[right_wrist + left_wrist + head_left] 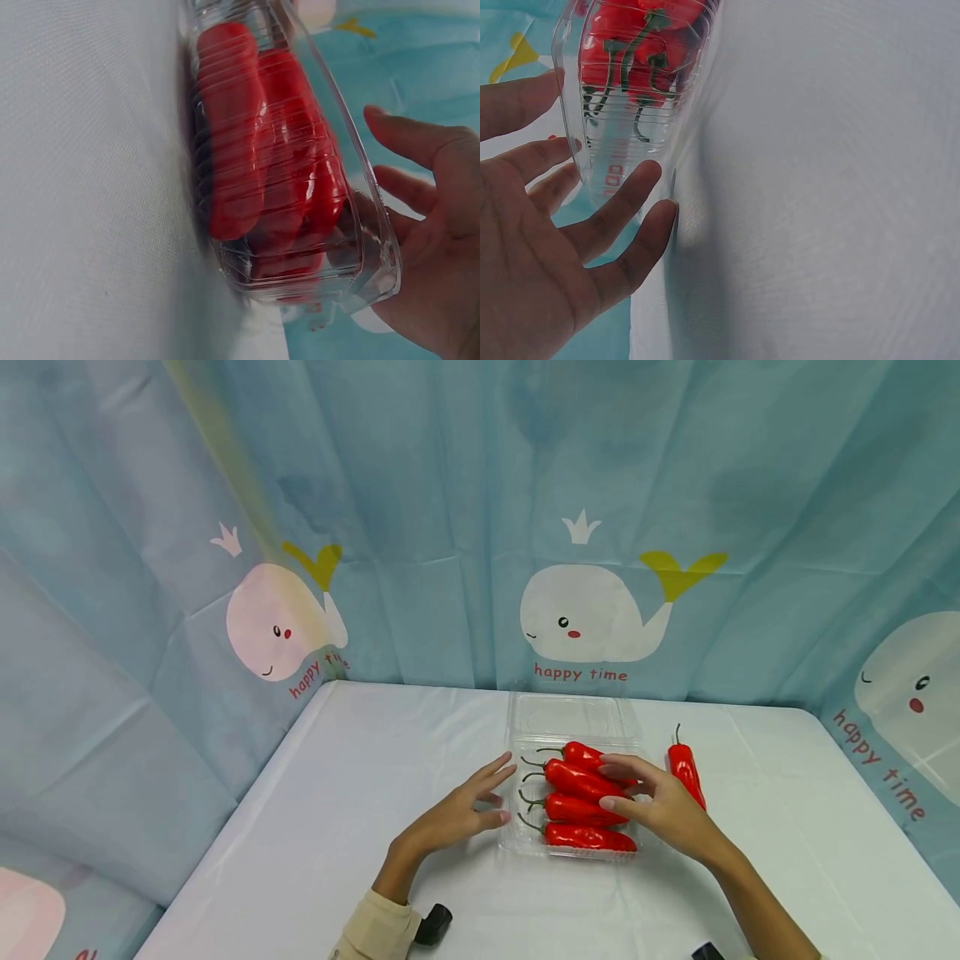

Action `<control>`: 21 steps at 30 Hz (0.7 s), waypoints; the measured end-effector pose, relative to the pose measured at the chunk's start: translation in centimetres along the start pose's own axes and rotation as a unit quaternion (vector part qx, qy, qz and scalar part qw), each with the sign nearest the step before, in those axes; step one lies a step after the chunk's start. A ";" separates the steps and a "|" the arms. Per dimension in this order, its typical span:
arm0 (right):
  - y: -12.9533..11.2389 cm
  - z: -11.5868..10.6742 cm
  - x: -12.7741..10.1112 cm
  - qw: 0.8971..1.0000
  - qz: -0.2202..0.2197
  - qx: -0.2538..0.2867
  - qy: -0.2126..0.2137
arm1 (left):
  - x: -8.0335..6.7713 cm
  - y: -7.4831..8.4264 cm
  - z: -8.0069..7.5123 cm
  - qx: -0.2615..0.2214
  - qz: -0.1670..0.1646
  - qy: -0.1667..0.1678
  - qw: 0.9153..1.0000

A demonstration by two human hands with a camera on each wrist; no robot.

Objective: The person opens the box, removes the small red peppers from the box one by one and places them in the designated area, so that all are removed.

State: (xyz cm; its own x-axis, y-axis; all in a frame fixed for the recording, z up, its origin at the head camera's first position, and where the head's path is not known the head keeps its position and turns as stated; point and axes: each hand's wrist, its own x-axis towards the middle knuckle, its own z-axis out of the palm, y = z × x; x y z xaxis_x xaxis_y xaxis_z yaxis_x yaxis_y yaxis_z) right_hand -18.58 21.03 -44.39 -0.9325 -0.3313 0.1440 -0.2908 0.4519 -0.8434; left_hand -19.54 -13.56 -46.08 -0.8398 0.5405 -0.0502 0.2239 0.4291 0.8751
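Note:
Several long red peppers (579, 810) with green stems lie side by side in a clear plastic box (517, 839), stems pointing left. Its clear lid (570, 717) is folded back behind it. My left hand (461, 814) is beside the box's left end, fingers spread and holding nothing; in the left wrist view the fingertips are close to the ribbed wall, and I cannot tell whether they touch. Over the right end of the peppers hovers my right hand (671, 814), thumb and fingers apart. In the right wrist view, the box wall (379, 247) partly covers that hand's fingers.
Another red pepper (685, 770) lies on the white tablecloth (360, 760) to the right of the box, partly behind my right hand. A blue curtain (435, 527) printed with whales hangs around the table's back and sides.

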 end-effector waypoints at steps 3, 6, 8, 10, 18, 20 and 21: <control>0.0 0.1 0.1 1.000 0.000 -0.008 -0.002 | 0.1 0.1 0.0 0.000 0.001 -0.001 1.000; -0.2 0.2 0.0 1.000 -0.002 -0.022 -0.002 | 0.1 0.1 0.0 -0.003 0.003 -0.003 1.000; -0.3 0.2 0.0 1.000 0.001 -0.031 0.000 | 0.1 0.1 -0.1 -0.005 0.003 -0.004 1.000; -0.3 0.3 0.1 0.999 0.004 -0.038 0.003 | 0.1 0.1 -0.1 -0.006 0.003 -0.004 1.000; -0.3 0.6 0.2 0.999 0.004 -0.050 0.017 | 0.0 0.2 0.0 -0.004 -0.001 -0.003 1.000; -0.3 0.6 0.2 0.998 0.004 -0.054 0.021 | 0.0 0.1 0.0 -0.003 -0.001 -0.002 1.000; -0.3 0.6 0.2 0.998 0.004 -0.056 0.021 | 0.1 0.1 0.0 -0.004 0.000 -0.003 1.000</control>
State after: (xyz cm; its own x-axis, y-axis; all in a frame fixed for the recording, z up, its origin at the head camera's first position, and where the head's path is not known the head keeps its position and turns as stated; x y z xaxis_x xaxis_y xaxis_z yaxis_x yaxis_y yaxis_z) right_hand -18.54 20.36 -44.44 -0.9423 -0.2939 0.1602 -0.3028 0.5448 -0.7820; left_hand -19.58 -13.51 -45.94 -0.8374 0.5439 -0.0533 0.2198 0.4244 0.8784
